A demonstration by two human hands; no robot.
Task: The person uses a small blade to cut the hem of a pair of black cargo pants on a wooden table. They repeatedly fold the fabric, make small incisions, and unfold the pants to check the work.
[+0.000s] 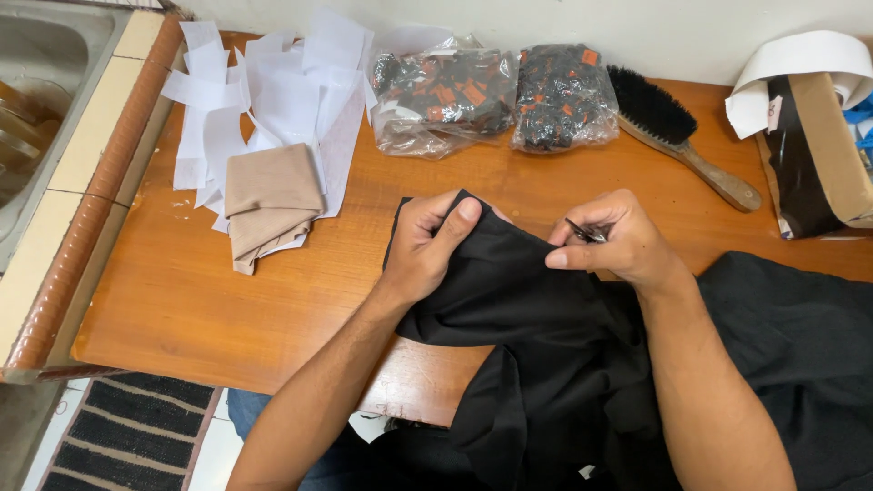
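black fabric point(509, 300) bunched on the wooden table point(182, 300) near its front edge – pinched by the left hand point(432, 241), thumb on top. right hand point(614, 241) closed on a small dark tool point(585, 233) just beside the fold – beige cloth point(268, 200) well apart.

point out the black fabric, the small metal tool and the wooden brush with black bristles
black fabric point(509, 273), head view, folded upper part
small metal tool point(587, 234), head view, dark tip
wooden brush with black bristles point(650, 105), head view, bristles

Black cloth point(509, 300) bunched over table edge, perhaps snips point(587, 234)
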